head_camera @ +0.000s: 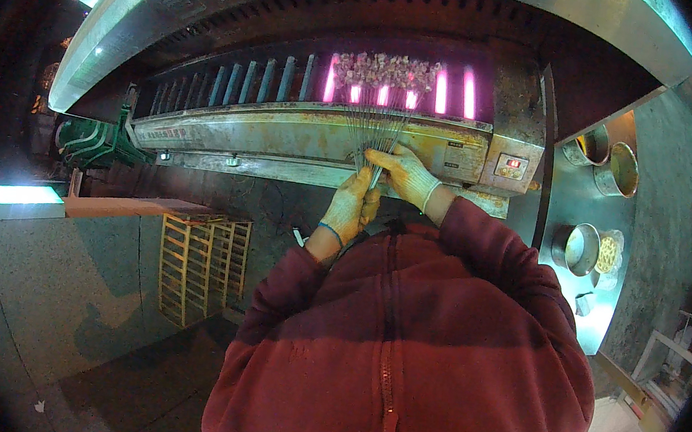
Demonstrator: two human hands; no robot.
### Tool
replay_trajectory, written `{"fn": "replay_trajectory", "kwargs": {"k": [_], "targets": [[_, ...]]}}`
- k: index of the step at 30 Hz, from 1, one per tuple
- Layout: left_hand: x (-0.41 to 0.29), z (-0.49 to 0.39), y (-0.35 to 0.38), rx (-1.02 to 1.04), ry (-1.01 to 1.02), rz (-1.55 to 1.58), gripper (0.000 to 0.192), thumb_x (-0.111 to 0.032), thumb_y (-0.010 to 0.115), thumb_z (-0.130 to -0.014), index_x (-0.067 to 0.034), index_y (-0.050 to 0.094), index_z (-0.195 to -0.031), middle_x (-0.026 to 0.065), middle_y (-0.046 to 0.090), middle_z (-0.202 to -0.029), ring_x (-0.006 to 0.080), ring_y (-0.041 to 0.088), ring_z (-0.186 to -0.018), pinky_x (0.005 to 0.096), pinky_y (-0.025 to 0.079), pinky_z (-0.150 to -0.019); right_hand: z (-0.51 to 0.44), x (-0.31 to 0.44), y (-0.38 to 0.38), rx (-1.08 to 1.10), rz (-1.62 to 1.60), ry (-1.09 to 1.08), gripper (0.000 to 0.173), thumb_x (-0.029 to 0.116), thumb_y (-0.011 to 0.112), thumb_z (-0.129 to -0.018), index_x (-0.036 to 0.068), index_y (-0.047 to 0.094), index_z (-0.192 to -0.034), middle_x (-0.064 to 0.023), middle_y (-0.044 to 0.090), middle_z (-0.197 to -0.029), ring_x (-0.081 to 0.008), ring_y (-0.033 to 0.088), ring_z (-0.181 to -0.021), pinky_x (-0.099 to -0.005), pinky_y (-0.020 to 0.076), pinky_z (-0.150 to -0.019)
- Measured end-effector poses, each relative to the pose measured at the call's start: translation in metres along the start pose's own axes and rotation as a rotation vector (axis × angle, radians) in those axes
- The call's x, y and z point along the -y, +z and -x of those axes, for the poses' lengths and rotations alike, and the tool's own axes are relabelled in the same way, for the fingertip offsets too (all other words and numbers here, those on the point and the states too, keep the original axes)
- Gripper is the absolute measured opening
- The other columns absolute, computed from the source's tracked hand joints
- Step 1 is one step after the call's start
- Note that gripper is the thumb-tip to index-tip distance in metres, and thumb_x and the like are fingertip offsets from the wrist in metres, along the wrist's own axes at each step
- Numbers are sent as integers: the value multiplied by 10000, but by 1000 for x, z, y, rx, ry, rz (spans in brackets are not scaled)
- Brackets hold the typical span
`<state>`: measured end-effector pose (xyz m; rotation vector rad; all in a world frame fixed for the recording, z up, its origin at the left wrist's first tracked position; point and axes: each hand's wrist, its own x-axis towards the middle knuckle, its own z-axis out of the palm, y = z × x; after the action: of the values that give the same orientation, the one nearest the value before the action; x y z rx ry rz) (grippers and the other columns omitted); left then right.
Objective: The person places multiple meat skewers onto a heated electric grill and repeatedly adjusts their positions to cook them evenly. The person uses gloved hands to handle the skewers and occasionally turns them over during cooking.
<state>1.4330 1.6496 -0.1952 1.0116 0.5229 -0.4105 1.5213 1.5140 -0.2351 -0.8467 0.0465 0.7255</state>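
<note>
A fan of thin metal skewers (375, 125) reaches from my hands to the far side of an electric grill (304, 126). Small pieces of food, seemingly meat, on the skewers (388, 72) lie above glowing pink heating tubes (441, 93). My left hand (349, 204), in a yellowish work glove, is closed around the gathered handle ends. Just above and to the right, my right hand (405, 173), gloved too, grips the skewers with thumb and fingers. The tubes farther left (266, 81) are dark.
A metal hood (466, 9) overhangs the grill. A lit control panel (512, 166) sits at its right end. On the steel counter at right stand metal pots (616, 169), a round bowl (576, 249) and a bag of pale food (609, 254). A yellow rack (186, 269) stands lower left.
</note>
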Motion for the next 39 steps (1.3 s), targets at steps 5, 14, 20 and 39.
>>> {"fn": "replay_trajectory", "kwargs": {"k": [5,14,20,39], "targets": [[-4,5,5,-47,22,-46,399,-543,550,-1016,-146,518,-1015,26,551,-702,100,426,-453,240,296,-405,-5,-5,-7,31,7,-28,269,183,697,-951,27,677,-1169,-56,705,-1086,-155,647,-996,-321,526,-882],[1,-4,-3,-143,-17,-62,443,-574,568,-994,-133,530,-1015,65,603,-735,110,443,-431,246,296,-370,6,2,-5,-24,58,-25,292,211,700,-955,34,681,-1187,-50,703,-1104,-149,637,-1006,-301,506,-886],[4,-6,-3,-128,11,-95,426,-564,565,-997,-139,536,-1014,68,607,-732,106,446,-428,250,302,-363,10,7,-5,6,52,-24,295,227,695,-967,44,678,-1197,-39,700,-1103,-149,643,-973,-317,518,-868],[-4,13,14,-104,9,-194,452,-523,574,-1009,-72,552,-1018,43,553,-703,107,411,-452,253,305,-439,14,0,-7,6,23,-136,302,211,658,-986,35,660,-1231,-49,694,-1148,-148,630,-1037,-330,502,-933]]}}
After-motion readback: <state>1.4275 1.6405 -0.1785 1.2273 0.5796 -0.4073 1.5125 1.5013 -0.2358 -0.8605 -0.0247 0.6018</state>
